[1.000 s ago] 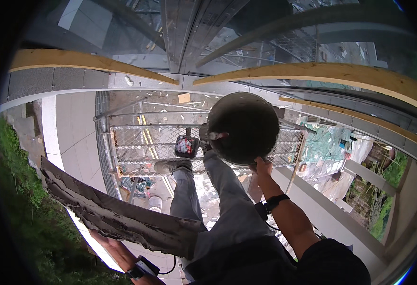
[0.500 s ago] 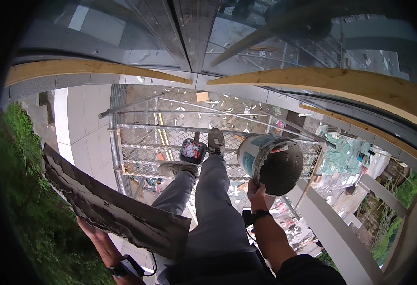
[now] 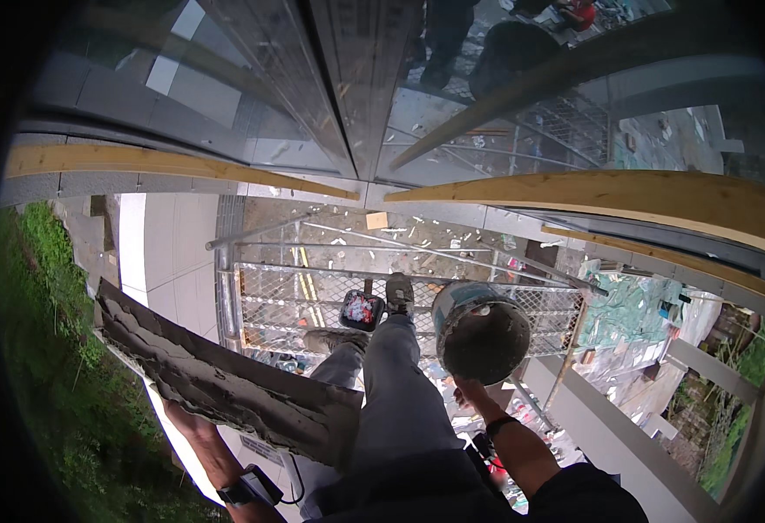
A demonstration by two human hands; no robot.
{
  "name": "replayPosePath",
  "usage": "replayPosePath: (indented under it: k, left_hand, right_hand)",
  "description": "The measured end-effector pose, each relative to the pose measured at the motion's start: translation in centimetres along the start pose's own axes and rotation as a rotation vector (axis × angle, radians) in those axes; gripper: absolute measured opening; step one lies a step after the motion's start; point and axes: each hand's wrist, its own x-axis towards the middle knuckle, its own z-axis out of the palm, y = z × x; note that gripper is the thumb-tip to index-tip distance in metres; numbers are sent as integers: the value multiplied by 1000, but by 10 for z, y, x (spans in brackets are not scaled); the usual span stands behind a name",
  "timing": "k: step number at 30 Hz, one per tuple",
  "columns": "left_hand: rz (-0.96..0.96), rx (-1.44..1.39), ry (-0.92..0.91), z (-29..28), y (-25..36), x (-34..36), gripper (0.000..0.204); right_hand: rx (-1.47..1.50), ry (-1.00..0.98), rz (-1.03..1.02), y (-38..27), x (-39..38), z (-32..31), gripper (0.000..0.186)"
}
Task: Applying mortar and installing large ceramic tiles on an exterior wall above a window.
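A long, straight plastering board slants across the lower left, with wet grey mortar smeared along its face. My left hand is closed on its lower edge, and its fingers are partly hidden behind the board. To the right of my legs is a white and blue bucket, its mouth tilted toward me, its inside dark and coated with grey mortar. My right hand is closed at the bucket's near rim, though the exact grip is partly hidden.
I stand on a metal mesh scaffold platform. A small black tub with red and white bits sits beside my feet. Wooden battens run along the dark glass front. Scaffold rails cross ahead, with littered ground far below.
The view has tilted, so the scene sits lower in the picture. The bucket has moved left, nearer my leg, and looks lowered, with my right hand still at its rim.
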Motion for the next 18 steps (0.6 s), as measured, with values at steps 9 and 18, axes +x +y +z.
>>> replayPosePath:
  k: [9,18]
  left_hand:
    - [42,-223,192,46,46,-65,46]
    - [775,370,-52,147,157,-129,61]
  right_hand:
    - [-713,108,-915,-216,-242,-29,37]
    - [262,-1291,-855,-285,-476,77,53]
